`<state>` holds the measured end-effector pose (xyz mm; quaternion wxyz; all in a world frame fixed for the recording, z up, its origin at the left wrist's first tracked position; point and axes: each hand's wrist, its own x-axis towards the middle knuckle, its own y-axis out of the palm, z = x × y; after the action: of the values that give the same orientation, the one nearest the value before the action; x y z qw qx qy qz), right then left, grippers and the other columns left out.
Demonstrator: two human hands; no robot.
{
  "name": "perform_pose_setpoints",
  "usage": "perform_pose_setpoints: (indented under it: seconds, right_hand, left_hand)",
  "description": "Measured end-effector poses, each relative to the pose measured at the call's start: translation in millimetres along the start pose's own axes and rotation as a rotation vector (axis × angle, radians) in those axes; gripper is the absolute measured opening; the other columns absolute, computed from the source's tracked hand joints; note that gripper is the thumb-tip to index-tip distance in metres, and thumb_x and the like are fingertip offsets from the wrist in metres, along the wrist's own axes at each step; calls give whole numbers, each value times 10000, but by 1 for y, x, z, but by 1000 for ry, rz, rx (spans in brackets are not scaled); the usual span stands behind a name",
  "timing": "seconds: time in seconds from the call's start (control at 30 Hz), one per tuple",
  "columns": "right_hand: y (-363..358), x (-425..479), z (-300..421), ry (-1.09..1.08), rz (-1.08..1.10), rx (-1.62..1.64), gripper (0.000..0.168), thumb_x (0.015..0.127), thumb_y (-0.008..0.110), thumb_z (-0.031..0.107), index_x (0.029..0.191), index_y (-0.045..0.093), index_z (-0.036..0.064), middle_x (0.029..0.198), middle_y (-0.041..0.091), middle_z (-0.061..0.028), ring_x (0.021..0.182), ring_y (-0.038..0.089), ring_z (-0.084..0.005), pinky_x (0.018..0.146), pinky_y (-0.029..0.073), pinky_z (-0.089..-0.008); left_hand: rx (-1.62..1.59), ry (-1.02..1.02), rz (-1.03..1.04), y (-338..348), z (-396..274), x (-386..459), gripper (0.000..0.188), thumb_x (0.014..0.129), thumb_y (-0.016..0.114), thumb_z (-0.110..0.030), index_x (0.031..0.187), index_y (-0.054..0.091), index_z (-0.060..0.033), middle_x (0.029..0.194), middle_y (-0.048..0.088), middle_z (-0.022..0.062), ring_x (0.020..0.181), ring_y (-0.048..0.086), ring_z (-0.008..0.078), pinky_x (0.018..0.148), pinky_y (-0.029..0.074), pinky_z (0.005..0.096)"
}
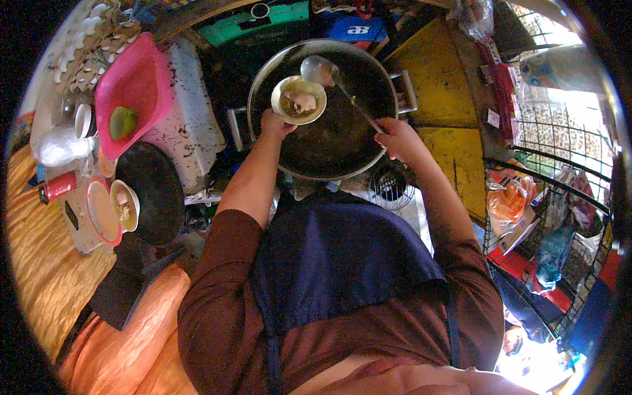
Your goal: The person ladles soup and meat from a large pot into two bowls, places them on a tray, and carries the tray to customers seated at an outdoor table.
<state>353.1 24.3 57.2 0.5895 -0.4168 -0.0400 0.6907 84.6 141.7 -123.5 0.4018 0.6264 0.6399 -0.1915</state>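
Note:
Over a large metal pot (340, 148) with two side handles, my left hand (276, 123) holds a light-coloured bowl (275, 101) by its near rim. Pale chunks, perhaps meat, sit in broth (300, 100) inside the bowl. My right hand (397, 138) grips the handle of a metal ladle (363, 112). The ladle's rounded head (317, 70) is above the pot, just beyond the bowl's far right rim. Dark shadow hides most of what the pot contains.
At left, another filled bowl (132, 200) stands beside a round black pan (153, 197). A pink basin (157, 94) there holds a green cup (123, 123). Yellow crates (429, 94) flank the pot's right side, and a wire rack (553, 185) with hanging bags is farther right.

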Motion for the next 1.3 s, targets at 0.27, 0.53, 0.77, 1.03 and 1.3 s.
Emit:
perform_pose_setpoints:
  seconds: [0.27, 0.53, 0.77, 1.03, 1.3]
  right_hand:
    - [42, 74, -65, -163, -142, -644, 231, 720, 528, 182, 879, 577, 22, 780, 601, -170, 695, 587, -302, 648, 476, -392]
    - [65, 125, -40, 329, 224, 253, 180, 808, 491, 200, 704, 547, 64, 585, 525, -59, 433, 490, -169, 359, 391, -312]
    - [70, 120, -44, 381, 215, 1053, 175, 809, 481, 185, 665, 497, 87, 484, 474, -29, 326, 401, -134, 299, 309, -265]
    - [29, 81, -25, 346, 230, 974, 86, 796, 518, 115, 790, 504, 30, 542, 492, -66, 336, 408, -135, 287, 287, -244]
    - [-6, 61, -49, -130, 200, 301, 113, 781, 520, 123, 719, 519, 29, 519, 511, -69, 384, 487, -172, 339, 364, -292]
  left_hand:
    - [-195, -14, 131, -18, 19, 20, 317, 765, 446, 49, 1043, 465, -102, 1013, 521, 155, 781, 567, 317, 575, 503, 431]
    - [-146, -33, -19, -27, 23, -1, 274, 790, 431, 17, 1033, 462, -106, 991, 524, 151, 793, 562, 307, 555, 501, 426]
    - [-135, 3, -79, -33, 32, 2, 248, 815, 399, -17, 1040, 439, -114, 1009, 513, 155, 773, 560, 315, 540, 495, 423]
    - [-63, -28, -73, -26, 25, 12, 227, 828, 385, -44, 1040, 390, -122, 1012, 505, 157, 781, 559, 318, 554, 492, 434]
    - [-195, 8, -91, -30, 37, 33, 240, 824, 402, -63, 1058, 414, -115, 1013, 505, 158, 806, 551, 332, 580, 485, 458]
